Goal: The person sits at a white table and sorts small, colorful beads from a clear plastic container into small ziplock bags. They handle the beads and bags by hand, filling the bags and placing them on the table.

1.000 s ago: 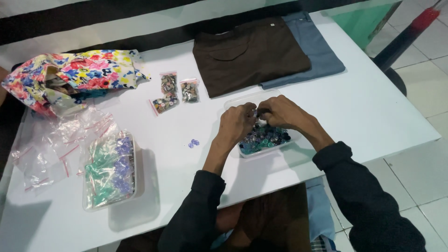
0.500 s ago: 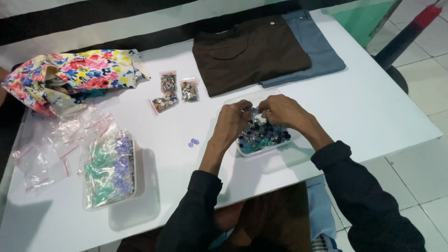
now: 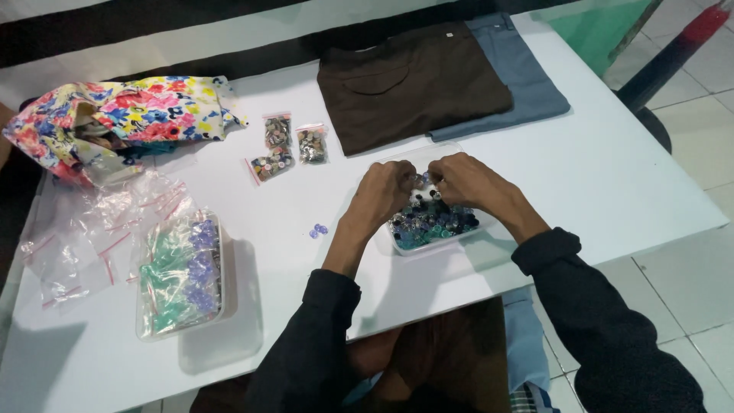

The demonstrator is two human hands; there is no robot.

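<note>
Left hand (image 3: 388, 191) and right hand (image 3: 466, 181) close together over a clear tub of beads (image 3: 432, 223), right under both. Fingertips pinched on something tiny, too small to tell. Tub's long side across the worktop (image 3: 612, 183).

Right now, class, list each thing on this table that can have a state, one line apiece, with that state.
Clear tray of dark buttons: open, filled.
Left hand: fingers pinched above the tray.
Right hand: fingers pinched above the tray.
Small button bags: filled, lying flat.
Brown garment: folded.
Blue garment: folded, under the brown one.
Floral pouch: open.
</note>
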